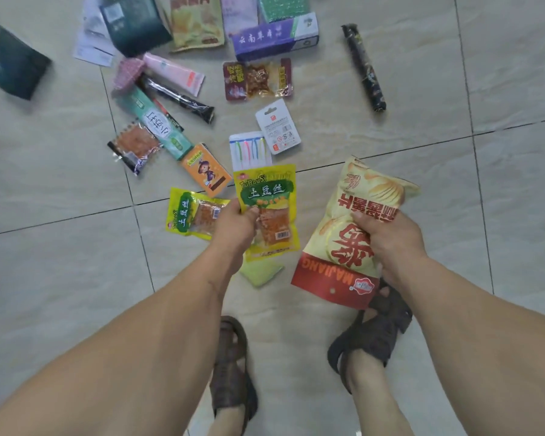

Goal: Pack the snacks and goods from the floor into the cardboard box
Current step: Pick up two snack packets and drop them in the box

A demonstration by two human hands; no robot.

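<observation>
My left hand (235, 229) grips a yellow-green snack packet (269, 196) by its lower left side, held above the tiled floor. A second packet of the same kind (189, 214) lies just left of that hand. My right hand (387, 237) holds a large yellow and red chip bag (356, 221) by its right side, lifted over my right foot. Several more goods lie scattered on the floor ahead. No cardboard box is in view.
Ahead lie an orange card packet (205, 169), a pack of coloured picks (249, 149), a white blister card (277, 125), a purple box (274, 37), a dark tube (364, 67) and dark pouches (13, 62). A yellow-green sponge (260, 273) lies under my left hand. My sandalled feet (368, 335) stand below.
</observation>
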